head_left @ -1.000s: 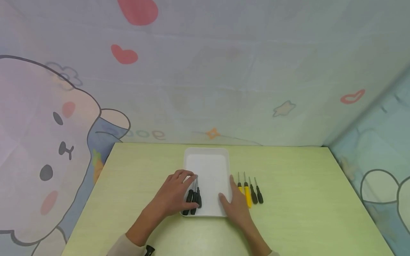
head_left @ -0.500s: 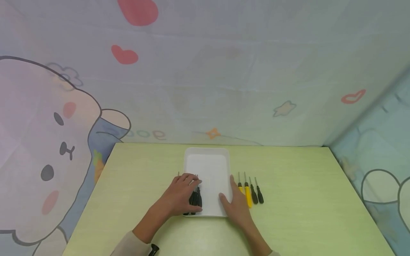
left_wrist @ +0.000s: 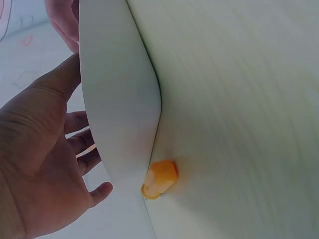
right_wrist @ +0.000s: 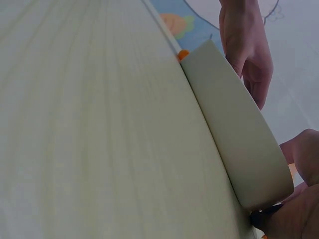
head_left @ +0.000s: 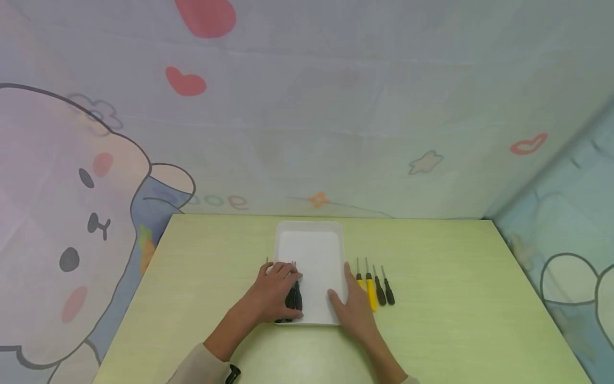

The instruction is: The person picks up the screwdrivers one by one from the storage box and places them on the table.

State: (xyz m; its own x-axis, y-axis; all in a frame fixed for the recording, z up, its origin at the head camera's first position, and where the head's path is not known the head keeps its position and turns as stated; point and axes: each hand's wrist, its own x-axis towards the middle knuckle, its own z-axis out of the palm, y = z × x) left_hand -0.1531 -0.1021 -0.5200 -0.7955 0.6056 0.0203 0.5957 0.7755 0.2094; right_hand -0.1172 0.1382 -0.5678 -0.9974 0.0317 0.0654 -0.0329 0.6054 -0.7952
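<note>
A white rectangular tray (head_left: pixel 310 242) lies on the table. Inside its near left part are several black-handled screwdrivers (head_left: pixel 298 296), partly hidden by my left hand (head_left: pixel 272 293). That hand lies over them, its thumb near the handle ends and its fingers loosely bent toward the shafts. In the left wrist view its fingers (left_wrist: pixel 79 143) are spread above the tray wall (left_wrist: pixel 119 79). My right hand (head_left: pixel 356 314) holds the tray's right side, thumb inside and fingers outside. Beside it, yellow-handled screwdrivers (head_left: pixel 371 293) and black-handled screwdrivers (head_left: pixel 385 290) lie in a row.
An orange handle end (left_wrist: pixel 160 178) sits on the table against the tray's left side. A thin metal tip (head_left: pixel 266 260) shows beyond my left hand. The pale green table (head_left: pixel 446 288) extends on both sides, with a printed cloth (head_left: pixel 307 106) behind it.
My left hand has moved slightly right over the black-handled screwdrivers, covering more of them and uncovering the thin tip left of the tray. My right hand and the tray stay put.
</note>
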